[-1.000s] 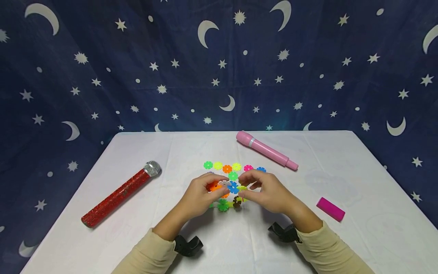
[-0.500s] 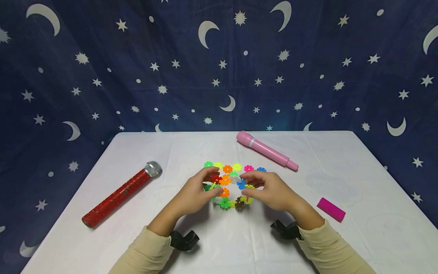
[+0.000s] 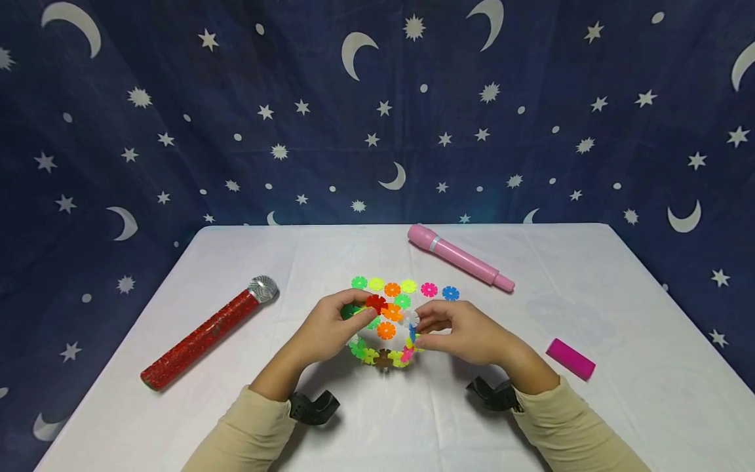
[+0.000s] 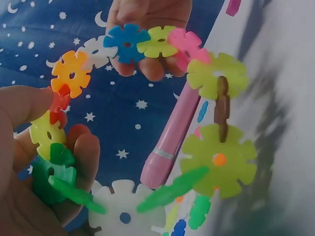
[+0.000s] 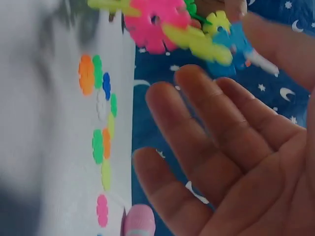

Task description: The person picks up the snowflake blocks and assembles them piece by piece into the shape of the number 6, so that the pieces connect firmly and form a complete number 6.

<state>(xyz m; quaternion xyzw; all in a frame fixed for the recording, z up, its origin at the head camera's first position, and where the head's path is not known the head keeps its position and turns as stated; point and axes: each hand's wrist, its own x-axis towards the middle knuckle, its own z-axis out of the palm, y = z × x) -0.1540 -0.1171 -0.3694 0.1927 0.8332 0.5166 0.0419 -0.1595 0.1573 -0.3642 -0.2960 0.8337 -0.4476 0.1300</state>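
Notched flower-shaped plastic discs are joined into a closed ring (image 3: 392, 312), hanging between both hands in the head view. My left hand (image 3: 330, 328) pinches it at the red disc (image 4: 59, 104), thumb in front and fingers behind, with yellow and green discs beside the fingers. On the opposite side, my right hand (image 3: 466, 331) holds the ring by the blue disc (image 4: 127, 43), between thumb and fingers. The right wrist view shows its other fingers (image 5: 167, 110) stretched loosely below. White, orange, pink and brown discs also belong to the ring, and its near side hangs low over the table.
Loose discs, such as a blue disc (image 3: 451, 293) and a pink disc (image 3: 428, 290), lie on the white table behind the ring. A pink microphone (image 3: 463, 257) lies at the back, a red microphone (image 3: 203, 337) at left, a magenta block (image 3: 570, 360) at right.
The ring has turned: its near side with the brown disc has shifted left, and its white disc has moved right. My left hand has moved left; the right hand has barely moved.
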